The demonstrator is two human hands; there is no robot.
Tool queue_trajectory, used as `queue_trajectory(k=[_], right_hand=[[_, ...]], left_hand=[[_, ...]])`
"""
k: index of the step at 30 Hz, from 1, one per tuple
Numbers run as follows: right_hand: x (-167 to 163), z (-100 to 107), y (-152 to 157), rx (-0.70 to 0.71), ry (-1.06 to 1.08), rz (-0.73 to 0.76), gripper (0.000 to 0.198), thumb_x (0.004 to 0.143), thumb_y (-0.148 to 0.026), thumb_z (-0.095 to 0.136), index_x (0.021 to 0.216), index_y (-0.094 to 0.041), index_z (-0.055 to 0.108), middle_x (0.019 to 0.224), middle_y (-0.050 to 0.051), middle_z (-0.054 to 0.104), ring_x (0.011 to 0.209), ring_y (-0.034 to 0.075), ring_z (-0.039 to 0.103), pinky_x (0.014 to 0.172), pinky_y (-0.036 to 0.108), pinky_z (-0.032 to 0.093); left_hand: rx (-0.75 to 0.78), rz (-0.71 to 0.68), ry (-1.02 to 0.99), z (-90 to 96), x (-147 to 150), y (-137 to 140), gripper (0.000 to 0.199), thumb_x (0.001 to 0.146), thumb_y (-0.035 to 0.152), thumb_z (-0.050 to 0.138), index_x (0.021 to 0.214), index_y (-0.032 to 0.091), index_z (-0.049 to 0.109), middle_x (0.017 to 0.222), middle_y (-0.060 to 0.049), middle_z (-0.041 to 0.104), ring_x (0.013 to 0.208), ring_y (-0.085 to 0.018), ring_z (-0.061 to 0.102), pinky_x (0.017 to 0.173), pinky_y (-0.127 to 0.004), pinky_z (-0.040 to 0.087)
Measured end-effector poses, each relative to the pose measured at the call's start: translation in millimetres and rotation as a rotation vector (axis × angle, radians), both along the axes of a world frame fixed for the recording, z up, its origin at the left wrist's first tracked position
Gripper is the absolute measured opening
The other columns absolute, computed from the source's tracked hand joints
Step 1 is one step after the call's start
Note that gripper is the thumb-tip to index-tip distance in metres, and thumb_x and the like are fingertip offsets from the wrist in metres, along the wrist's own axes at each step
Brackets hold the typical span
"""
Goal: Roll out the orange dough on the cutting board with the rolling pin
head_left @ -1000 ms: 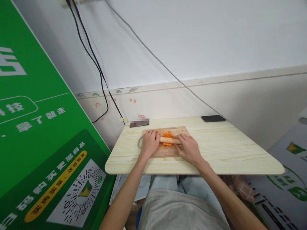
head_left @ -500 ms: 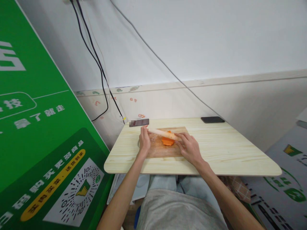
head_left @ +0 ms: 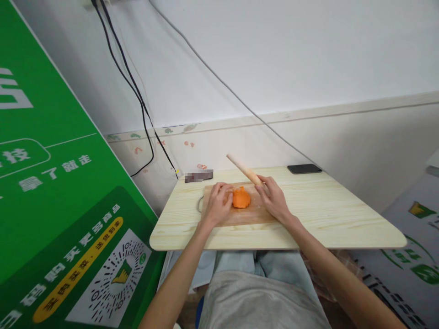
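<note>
A flattened piece of orange dough [head_left: 241, 198] lies on a wooden cutting board [head_left: 245, 218]. My right hand [head_left: 274, 199] is closed around one end of a wooden rolling pin [head_left: 244, 169]. The pin is raised and tilted, its free end pointing up and to the left, apart from the dough. My left hand [head_left: 218, 203] is over the left part of the board, fingers slightly bent and apart. Its fingertips are at the dough's left edge; whether they press on it I cannot tell.
The board rests on a pale wooden table [head_left: 329, 214]. One phone [head_left: 199, 176] lies at the back left, another black phone [head_left: 304, 169] at the back right. Cables [head_left: 141, 98] hang along the wall. A green printed panel [head_left: 78, 192] stands close on the left.
My left hand has let go of the rolling pin and moved down to the dough's left edge. My right hand has lifted the pin off the dough and tilted it upward.
</note>
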State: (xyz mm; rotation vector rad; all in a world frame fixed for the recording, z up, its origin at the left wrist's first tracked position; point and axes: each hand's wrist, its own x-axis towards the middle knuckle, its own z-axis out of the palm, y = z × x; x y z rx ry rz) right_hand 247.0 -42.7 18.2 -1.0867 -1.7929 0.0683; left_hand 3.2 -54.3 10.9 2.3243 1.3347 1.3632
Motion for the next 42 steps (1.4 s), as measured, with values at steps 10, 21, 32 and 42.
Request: queue_trajectory(k=[10, 21, 32, 42], right_hand=[[-2.8, -0.4, -22.3, 0.002, -0.260, 0.099, 0.035, 0.106, -0.037, 0.050, 0.137, -0.025, 0.063, 0.122, 0.010, 0.074, 0.101, 0.025, 0.072, 0.079, 0.035, 0.057], [-4.3, -1.2, -21.3, 0.002, -0.191, -0.059, 0.034, 0.106, -0.036, 0.051, 0.136, -0.025, 0.064, 0.124, 0.010, 0.074, 0.101, 0.025, 0.073, 0.079, 0.035, 0.057], [-1.0, -3.2, -15.6, -0.021, -0.109, -0.085, 0.032, 0.106, -0.040, 0.050, 0.131, -0.025, 0.064, 0.122, 0.010, 0.075, 0.106, 0.027, 0.073, 0.087, 0.039, 0.058], [-1.1, -4.3, -14.6, -0.032, -0.072, -0.076, 0.032, 0.106, -0.040, 0.051, 0.130, -0.025, 0.065, 0.123, 0.010, 0.075, 0.108, 0.028, 0.073, 0.091, 0.039, 0.058]], left_hand=[[-0.003, 0.257, -0.460, -7.6, -10.8, 9.9, 0.027, 0.107, 0.037, 0.046, 0.124, 0.022, 0.059, 0.121, -0.010, 0.069, 0.110, -0.022, 0.067, 0.095, -0.034, 0.055], [-0.172, 0.177, -0.456, -11.0, -8.5, 13.7, 0.040, 0.104, 0.040, 0.054, 0.139, 0.019, 0.058, 0.114, -0.010, 0.073, 0.101, -0.020, 0.071, 0.086, -0.031, 0.057], [-0.400, -0.172, -0.211, -7.0, 8.2, 33.3, 0.037, 0.087, 0.024, 0.074, 0.123, 0.018, 0.074, 0.103, -0.008, 0.080, 0.088, -0.020, 0.073, 0.085, -0.035, 0.061], [-0.333, 0.118, -0.492, -12.3, 23.8, 22.9, 0.014, 0.087, 0.030, 0.070, 0.093, 0.017, 0.071, 0.081, -0.004, 0.074, 0.072, -0.017, 0.069, 0.067, -0.027, 0.053]])
